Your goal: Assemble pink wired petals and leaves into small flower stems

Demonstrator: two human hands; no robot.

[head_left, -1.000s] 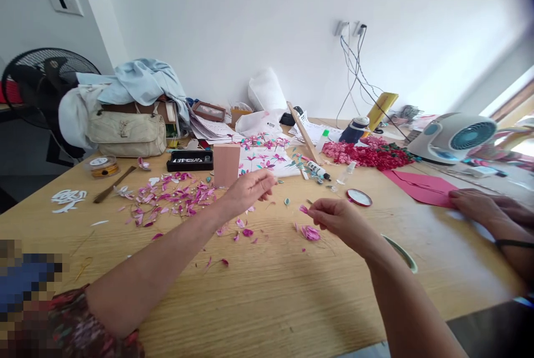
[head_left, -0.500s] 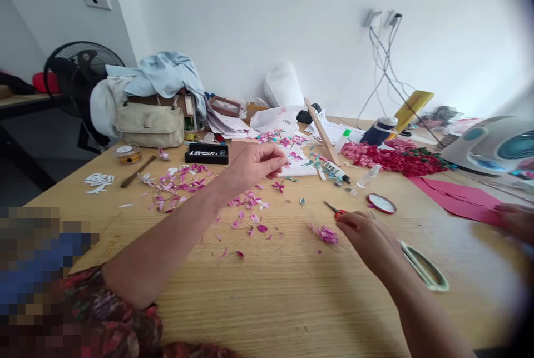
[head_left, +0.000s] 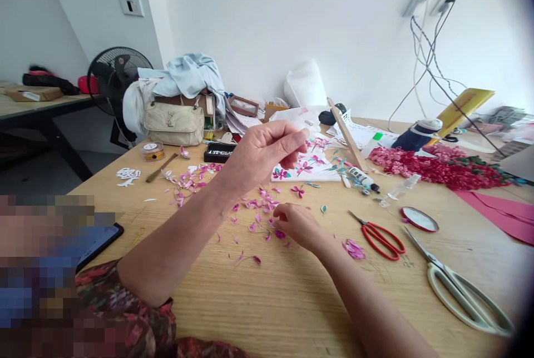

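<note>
My left hand (head_left: 273, 152) is raised over the far middle of the table, thumb and fingertips pinched together. What it holds, if anything, is too small to make out. Lower and to the right, my right hand (head_left: 298, 225) hovers among loose pink petals (head_left: 261, 202), its curled fingers slightly apart and nothing visible in them. Red-handled scissors (head_left: 381, 240) lie on the table to its right. Beside them is a bunch of magenta petals (head_left: 354, 249). Behind my hands, pink flowers with teal leaves rest on a white sheet (head_left: 329, 174).
Large pale-green scissors (head_left: 463, 297) lie at the right, near a round red-rimmed lid (head_left: 419, 219). Further back are a glue bottle (head_left: 361, 176), a small spray bottle (head_left: 404, 187) and a heap of red and pink flowers (head_left: 442, 169). A beige bag (head_left: 175, 123) stands back left.
My right hand has left the red-handled scissors and moved left to the loose petals. My left hand stays raised and pinched. The view has turned right-to-left, and another person's hand at the right is out of sight.
</note>
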